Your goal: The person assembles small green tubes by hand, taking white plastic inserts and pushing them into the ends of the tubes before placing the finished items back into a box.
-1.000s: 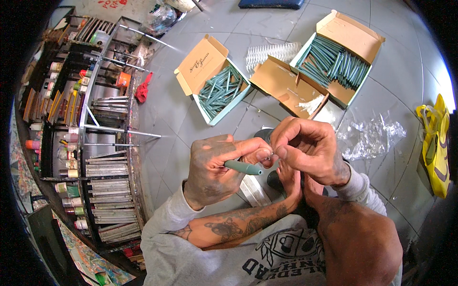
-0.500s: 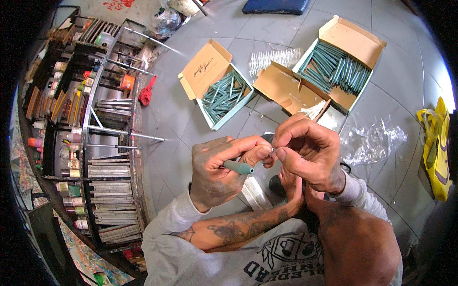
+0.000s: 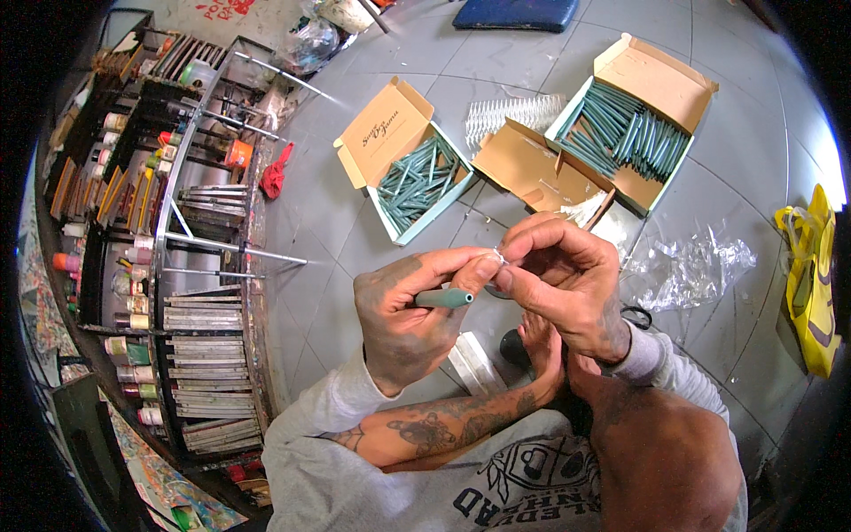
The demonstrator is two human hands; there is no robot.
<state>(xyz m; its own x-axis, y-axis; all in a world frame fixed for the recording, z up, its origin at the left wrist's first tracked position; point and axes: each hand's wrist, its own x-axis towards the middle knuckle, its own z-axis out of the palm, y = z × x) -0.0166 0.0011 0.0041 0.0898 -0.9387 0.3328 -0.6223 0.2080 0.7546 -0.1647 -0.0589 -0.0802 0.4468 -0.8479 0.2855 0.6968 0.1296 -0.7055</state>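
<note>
My left hand [image 3: 394, 310] is closed around a green pen barrel [image 3: 443, 299]. Its tapered end, with a small hole, sticks out between the curled fingers and points right. Thumb and forefinger of the same hand pinch a tiny whitish, clear-looking piece [image 3: 498, 256], too small to name. My right hand [image 3: 567, 279] pinches at that same piece, its fingertips against the left ones. Beyond my hands, an open box [image 3: 434, 217] holds many loose green pen barrels [image 3: 417, 182]. A second open box [image 3: 656, 199] at the right holds more green barrels [image 3: 620, 129], packed closer together.
An open brown carton [image 3: 523, 168] lies between the boxes, beside a clear plastic coil [image 3: 510, 115]. Crumpled clear plastic [image 3: 691, 270] and a yellow bag [image 3: 808, 284] lie to the right. A cluttered metal rack [image 3: 168, 230] stands left. A blue cushion [image 3: 514, 12] lies far off.
Both hands have shifted slightly, and their fingertips are pressed closer together around the tiny piece. The pen barrel's tip has swung up a little.
</note>
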